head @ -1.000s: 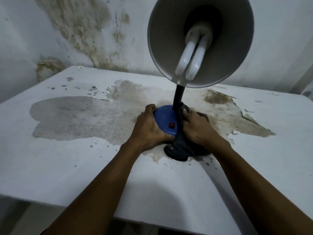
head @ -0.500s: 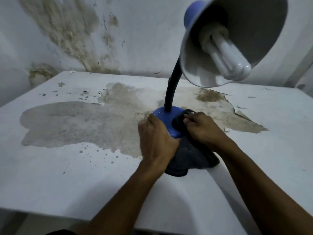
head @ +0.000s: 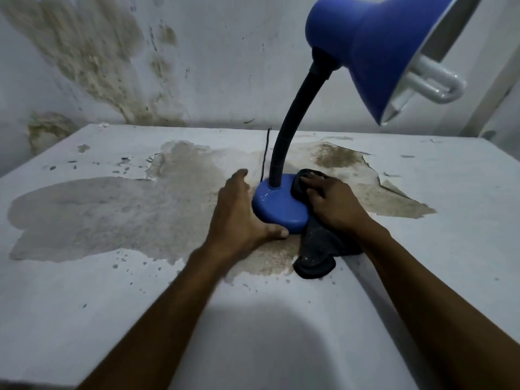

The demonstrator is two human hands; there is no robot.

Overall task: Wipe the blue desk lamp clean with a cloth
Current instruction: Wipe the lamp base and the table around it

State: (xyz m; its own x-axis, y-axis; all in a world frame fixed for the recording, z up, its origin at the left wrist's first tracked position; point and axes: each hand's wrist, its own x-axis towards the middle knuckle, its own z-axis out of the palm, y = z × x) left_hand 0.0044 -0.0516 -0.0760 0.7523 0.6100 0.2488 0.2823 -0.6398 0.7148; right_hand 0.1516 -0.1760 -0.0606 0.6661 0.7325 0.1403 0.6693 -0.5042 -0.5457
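Note:
The blue desk lamp stands mid-table on its round blue base [head: 278,209], with a black flexible neck [head: 292,122] curving up to the blue shade [head: 374,49] at the top right. A white bulb [head: 436,80] pokes out of the shade. My left hand [head: 242,215] cups the base's left rim, thumb against its front edge. My right hand [head: 332,201] presses a dark cloth [head: 318,249] against the base's right side; the cloth's loose end trails toward me on the table.
The white table [head: 112,291] has a large patch of peeled, stained surface around the lamp. A thin black cord [head: 266,153] runs back from the base toward the stained wall [head: 197,66]. A pale frame stands at the far right.
The lamp has turned so its shade now faces away to the right, showing its blue outside. My left hand shifted around the base's left rim. The cloth stays pressed on the base's right.

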